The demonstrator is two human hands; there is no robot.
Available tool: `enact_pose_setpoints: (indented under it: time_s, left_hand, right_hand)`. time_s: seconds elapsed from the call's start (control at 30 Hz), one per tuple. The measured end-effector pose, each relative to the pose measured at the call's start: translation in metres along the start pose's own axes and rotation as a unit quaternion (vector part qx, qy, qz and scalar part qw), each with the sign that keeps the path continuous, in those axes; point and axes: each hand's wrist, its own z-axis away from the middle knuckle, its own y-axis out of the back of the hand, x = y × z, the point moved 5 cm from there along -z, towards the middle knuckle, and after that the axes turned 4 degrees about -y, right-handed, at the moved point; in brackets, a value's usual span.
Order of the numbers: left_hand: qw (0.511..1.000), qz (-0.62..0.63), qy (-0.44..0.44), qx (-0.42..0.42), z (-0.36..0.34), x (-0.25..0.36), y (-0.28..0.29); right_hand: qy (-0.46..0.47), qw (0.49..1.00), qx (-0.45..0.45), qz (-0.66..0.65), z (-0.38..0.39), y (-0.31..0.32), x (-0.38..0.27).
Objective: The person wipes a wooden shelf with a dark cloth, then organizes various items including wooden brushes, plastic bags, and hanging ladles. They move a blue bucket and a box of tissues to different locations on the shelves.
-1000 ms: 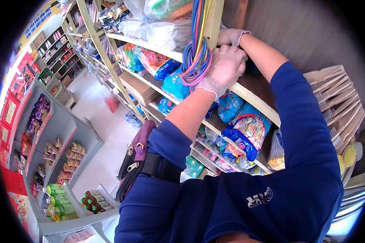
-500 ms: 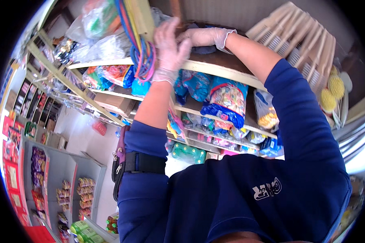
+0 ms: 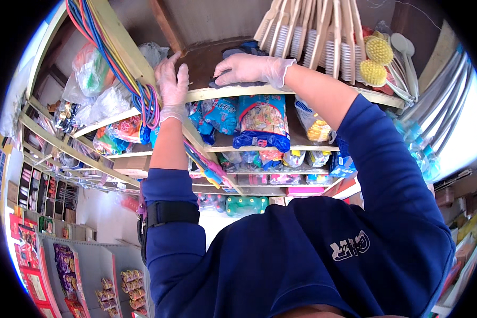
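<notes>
- The step in hand, as I judge it, is handling the dark cloth (image 3: 253, 48) on the top shelf (image 3: 202, 64), at the upper centre of the frame.
- My right hand (image 3: 249, 70), in a clear glove, lies palm down over that cloth with the fingers curled. Cloth shows above the hand and below it; I cannot tell whether I am pinching it or only pressing on it.
- My left hand (image 3: 172, 87), gloved too, is raised left of centre with its fingers spread and nothing in it that I can see. It is beside the pale post (image 3: 130, 40), near the looped cords (image 3: 149, 100); whether it touches the post I cannot tell.
- The board between my two hands is bare.
- Right of the cloth, the wooden brushes (image 3: 321, 37) fan out across the upper part of the frame, close to my right wrist, with the yellow scrubbers (image 3: 379, 50) beyond them.
- Below the shelf edge, near the centre, sits a blue pack (image 3: 262, 119).
- To my mind, the next move calls for a sure hold on the cloth by the right fingers, with the right wrist kept off the brushes so none are knocked.
</notes>
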Motion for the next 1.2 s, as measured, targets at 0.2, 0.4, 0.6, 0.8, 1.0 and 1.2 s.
enact_pose_setpoints:
  time_s: [0.2,0.4,0.6,0.8,1.0,1.2]
  left_hand:
    - [0.998,0.011,0.033,-0.050,-0.004,0.008,-0.004]
    - [0.996,-0.009,0.065,-0.068,-0.011,0.010,-0.009]
    - [0.999,0.034,-0.005,-0.023,-0.077,0.094,-0.049]
    - [0.979,0.110,-0.094,-0.144,-0.191,0.243,-0.070]
    - [0.918,-0.077,-0.193,-0.339,-0.233,0.328,-0.129]
    - [0.897,-0.018,-0.197,-0.394,-0.238,0.330,-0.169]
  right_hand:
    - [0.048,0.993,0.023,-0.104,0.056,0.002,-0.020]
    - [0.111,0.989,0.031,-0.097,0.135,-0.032,-0.030]
    - [0.004,0.994,0.084,-0.072,0.203,-0.070,0.017]
    - [-0.146,0.978,0.112,-0.104,0.255,-0.108,0.053]
    - [-0.184,0.958,0.145,-0.168,0.306,-0.128,0.085]
    - [-0.191,0.876,0.248,-0.366,0.320,-0.079,0.060]
